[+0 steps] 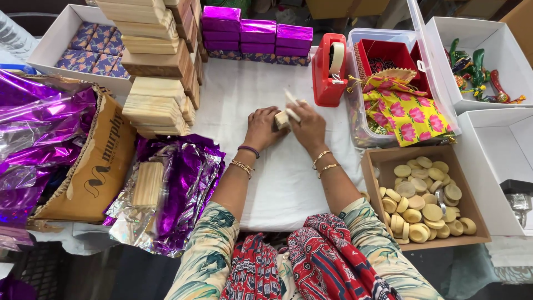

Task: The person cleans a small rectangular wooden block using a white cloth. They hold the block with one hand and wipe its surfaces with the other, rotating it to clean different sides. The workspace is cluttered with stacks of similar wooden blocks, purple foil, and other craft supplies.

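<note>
Centre of white cloth (277, 183): left hand (261, 129) and right hand (308, 129) both closed around one small wooden block (281, 119), fingers pinching it between them. Red tape dispenser (328, 69) at 2 o'clock, near; stacked wooden blocks (158, 83) at 9 o'clock; box of round discs (425, 197) at 4 o'clock.

Single head cam, looking steeply down and forward over the wearer's lap. Close range: white tabletop (277, 183) fills mid-frame. No second view.

wooden blocks (158, 61) left | tape dispenser (328, 69) right | wrapped boxes (256, 34) behind | discs (425, 200) in carton (383, 158)
</note>
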